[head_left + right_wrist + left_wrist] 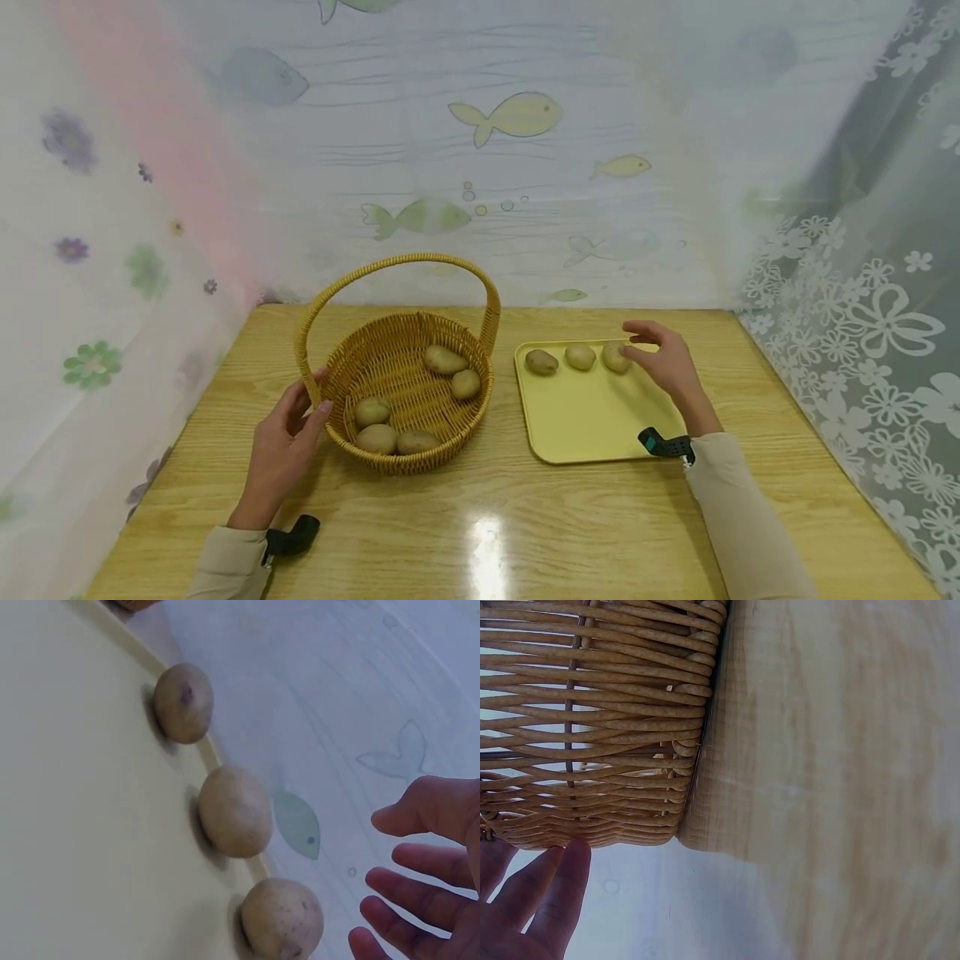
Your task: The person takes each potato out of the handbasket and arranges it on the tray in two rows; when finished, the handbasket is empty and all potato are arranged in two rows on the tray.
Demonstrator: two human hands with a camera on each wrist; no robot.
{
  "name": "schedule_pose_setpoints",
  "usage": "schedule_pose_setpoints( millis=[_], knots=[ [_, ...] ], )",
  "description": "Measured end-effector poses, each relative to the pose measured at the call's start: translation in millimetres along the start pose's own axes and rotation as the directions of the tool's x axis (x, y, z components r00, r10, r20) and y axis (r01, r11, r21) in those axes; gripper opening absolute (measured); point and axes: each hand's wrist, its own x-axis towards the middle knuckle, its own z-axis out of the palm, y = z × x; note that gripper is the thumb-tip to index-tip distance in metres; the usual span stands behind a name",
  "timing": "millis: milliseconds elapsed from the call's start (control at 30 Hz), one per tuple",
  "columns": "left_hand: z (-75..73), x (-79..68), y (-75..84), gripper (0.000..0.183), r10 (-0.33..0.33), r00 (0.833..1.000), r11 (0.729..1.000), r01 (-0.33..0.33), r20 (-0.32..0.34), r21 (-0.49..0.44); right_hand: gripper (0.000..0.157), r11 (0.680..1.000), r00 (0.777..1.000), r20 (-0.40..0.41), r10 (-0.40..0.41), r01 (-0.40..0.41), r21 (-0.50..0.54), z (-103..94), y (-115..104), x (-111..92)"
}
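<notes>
Head view: at lower left, my left hand [281, 442] pinches the basket [408, 387] near its handle; five potatoes [445, 360] lie inside. Right of centre, past the yellow tray's [577, 425] bare middle, my right hand [666, 367] hangs, fingers parted, holding nothing, beside the rightmost potato [613, 358]. Reach or release, I can't tell; next calls for a gentle pinch or lifting clear.

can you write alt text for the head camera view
A person's left hand holds the side of a handled wicker basket containing five potatoes, while their right hand hovers by the rightmost of three potatoes lined up along the far edge of a yellow tray. Behind the wooden table hangs a fish-patterned backdrop.
</notes>
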Motion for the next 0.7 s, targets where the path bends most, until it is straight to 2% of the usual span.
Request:
schedule_pose_setpoints(
  millis=[333, 533, 700],
  knots=[
    [-0.2, -0.5, -1.9, 0.050, 0.007, 1.000, 1.000, -0.007, -0.002, -0.003, 0.034, 0.993, 0.996, -0.034, -0.079, 0.082, 0.087, 8.4, -34.2, -3.8],
    [0.5, -0.3, -0.9, 0.050, 0.001, 1.000, 1.000, -0.001, 0.003, -0.005, 0.029, 0.979, 0.990, -0.008, -0.141, 0.140, 0.149, 16.2, -47.9, -6.2],
    [-0.2, -0.5, -0.1, 0.049, -0.005, 1.000, 1.000, 0.005, 0.003, 0.000, 0.028, 0.975, 0.989, 0.023, -0.147, 0.141, 0.171, 21.8, -53.1, -7.2]
  ],
)
